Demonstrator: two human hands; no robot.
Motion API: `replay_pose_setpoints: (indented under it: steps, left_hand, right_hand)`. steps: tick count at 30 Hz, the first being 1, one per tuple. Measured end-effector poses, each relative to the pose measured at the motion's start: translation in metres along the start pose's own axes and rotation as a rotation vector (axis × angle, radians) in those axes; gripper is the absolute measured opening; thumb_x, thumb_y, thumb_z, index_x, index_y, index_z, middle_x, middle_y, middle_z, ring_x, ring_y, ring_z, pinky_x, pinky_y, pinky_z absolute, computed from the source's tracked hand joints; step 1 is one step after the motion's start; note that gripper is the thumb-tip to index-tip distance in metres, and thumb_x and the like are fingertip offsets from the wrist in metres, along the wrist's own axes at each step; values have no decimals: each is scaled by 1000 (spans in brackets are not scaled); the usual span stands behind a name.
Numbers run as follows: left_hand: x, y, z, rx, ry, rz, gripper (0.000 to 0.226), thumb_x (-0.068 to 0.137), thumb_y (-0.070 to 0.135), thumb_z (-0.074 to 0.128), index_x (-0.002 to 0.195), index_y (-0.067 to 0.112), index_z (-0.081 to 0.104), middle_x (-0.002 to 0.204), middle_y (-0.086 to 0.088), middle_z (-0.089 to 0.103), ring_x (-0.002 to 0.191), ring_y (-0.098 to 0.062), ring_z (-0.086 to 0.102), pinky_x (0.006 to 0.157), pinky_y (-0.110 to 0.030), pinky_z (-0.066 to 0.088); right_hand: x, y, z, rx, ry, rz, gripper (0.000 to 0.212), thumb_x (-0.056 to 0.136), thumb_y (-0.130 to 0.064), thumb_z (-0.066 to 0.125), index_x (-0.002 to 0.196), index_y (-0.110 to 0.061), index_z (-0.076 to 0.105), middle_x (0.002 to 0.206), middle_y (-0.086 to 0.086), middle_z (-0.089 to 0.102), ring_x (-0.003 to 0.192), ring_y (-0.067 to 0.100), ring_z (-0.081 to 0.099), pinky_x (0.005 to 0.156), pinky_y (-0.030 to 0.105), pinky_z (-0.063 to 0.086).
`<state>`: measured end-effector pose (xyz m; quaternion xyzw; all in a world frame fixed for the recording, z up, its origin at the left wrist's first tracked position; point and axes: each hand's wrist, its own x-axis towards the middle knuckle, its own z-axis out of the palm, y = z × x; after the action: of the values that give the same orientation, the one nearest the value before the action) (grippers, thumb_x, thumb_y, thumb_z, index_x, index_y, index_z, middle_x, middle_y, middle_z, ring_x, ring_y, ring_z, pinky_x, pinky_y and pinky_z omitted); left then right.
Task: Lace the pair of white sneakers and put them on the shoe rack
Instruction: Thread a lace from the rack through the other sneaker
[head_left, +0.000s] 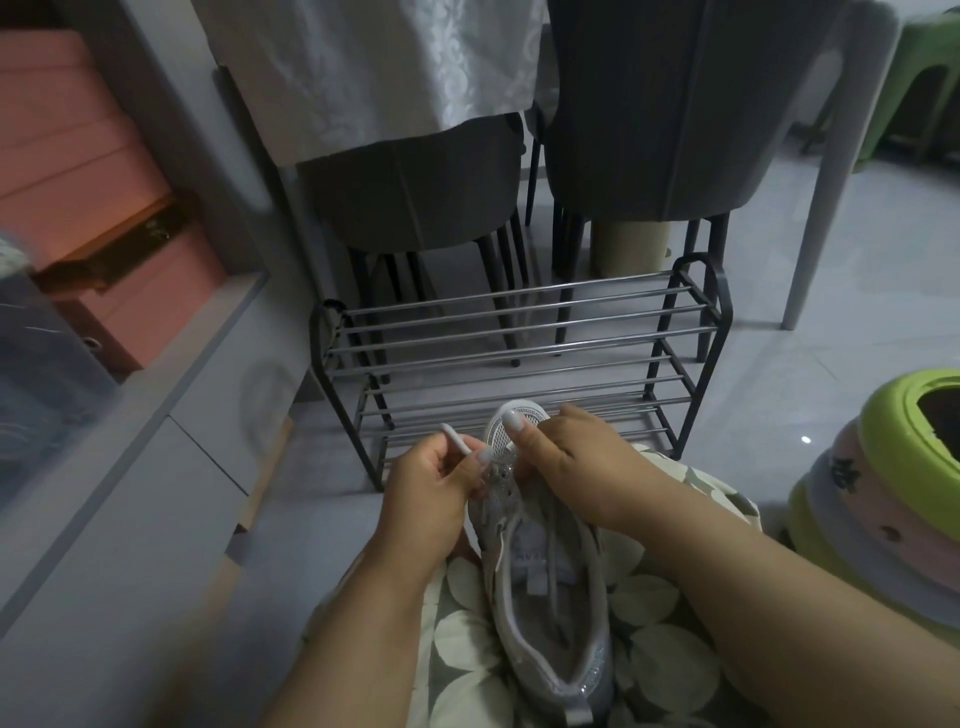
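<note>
Our left hand (434, 483) pinches the lace (457, 435); our right hand (569, 457) grips the sneaker (540, 597) on our lap, near the rack (519, 332). A slack pinch could let the lace slip from its eyelet.

You cannot see the second sneaker at all. Your right hand (563, 462) covers the front eyelets of the sneaker (545, 597), so the lace's (457, 436) path there stays hidden. The heel is cut off by the bottom edge. The clear bin (36, 353) at left is blurred, its contents unreadable.
</note>
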<state>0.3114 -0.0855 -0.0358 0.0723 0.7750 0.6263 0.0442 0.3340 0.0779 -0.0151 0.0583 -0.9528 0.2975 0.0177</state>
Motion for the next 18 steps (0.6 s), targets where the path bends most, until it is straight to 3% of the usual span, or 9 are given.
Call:
replay_pose_setpoints:
  steps: [3,6,9,15,18]
  left_hand:
    - [0,-1,1,59,-14,15,8,90,14,64,83,17,66,65,5,66,60,-5,60,65,-28,54]
    - [-1,-1,2,159,-12,43,9,90,18,64,82,21,65,68,6,67,63,-5,63,63,-23,51]
    - [3,-3,2,246,19,63,7,89,21,66,83,20,66,72,4,68,69,-11,65,70,-32,55]
    - [1,-2,2,320,33,91,10,90,23,65,81,27,63,75,5,68,72,-10,64,71,-31,54]
    - [0,-1,2,360,36,103,13,90,23,64,79,30,61,78,7,68,74,-6,64,69,-25,52]
  right_hand:
    - [1,2,1,48,-26,35,106,75,-80,-8,77,-10,71,81,7,66,92,15,47,93,38,39]
    - [-4,-2,-4,163,-53,54,89,80,-72,4,81,-18,74,89,4,65,99,14,46,100,38,34]
    - [-7,-1,-7,260,-55,87,79,81,-66,9,81,-22,75,94,0,63,105,13,47,104,39,32]
    - [-2,8,1,336,-51,114,77,86,-73,14,76,-27,75,97,1,67,104,14,54,100,42,39]
    - [-5,6,0,313,-41,95,71,94,-61,18,81,-22,75,94,0,67,101,13,54,98,40,40]
